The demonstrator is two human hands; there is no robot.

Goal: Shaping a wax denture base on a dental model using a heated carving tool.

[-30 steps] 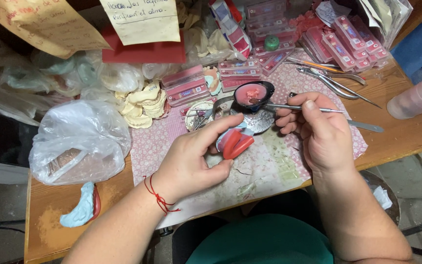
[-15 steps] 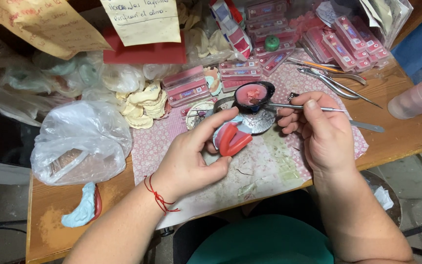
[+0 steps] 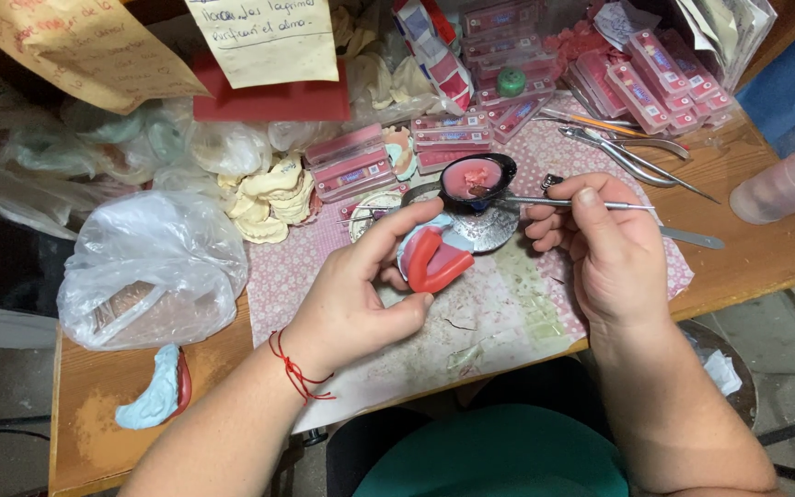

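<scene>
Bench [image 3: 766,258] back edge packed: pink boxes [image 3: 351,166], plaster casts [image 3: 269,198], pliers [image 3: 632,152]. Plastic bag [image 3: 154,267] blocks left. Open room only along near edge.

Bench layout, as I see it.
Wax rim [image 3: 436,264] in my left hand [image 3: 351,304]; bowl [image 3: 476,179] just behind; pliers [image 3: 632,152] right; plastic bag [image 3: 154,267] left.

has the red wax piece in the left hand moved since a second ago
No, hardly at all. The red wax piece sits just below and left of the small black dish, as before, pinched in the left hand. The right hand holds its metal tool.
</scene>
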